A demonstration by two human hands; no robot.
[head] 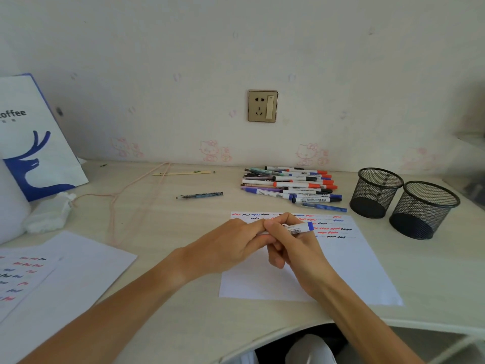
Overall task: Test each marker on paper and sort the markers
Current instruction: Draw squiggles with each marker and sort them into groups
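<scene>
1. The marker is white-barrelled with a blue end and a barcode label; its print is too small to read.
2. It is held above the far end of the paper, which is scribbled red, blue and black.
3. The right hand curls around the barrel; the left hand pinches its other end.
4. Left of the paper, a bag reads "coffee".

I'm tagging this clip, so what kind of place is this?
Probably a desk in a home bedroom or study: cartoon-cat wallpaper behind a wall socket, a light wooden desk with a pile of markers, two mesh pen holders and a coffee-shop paper bag.
</scene>
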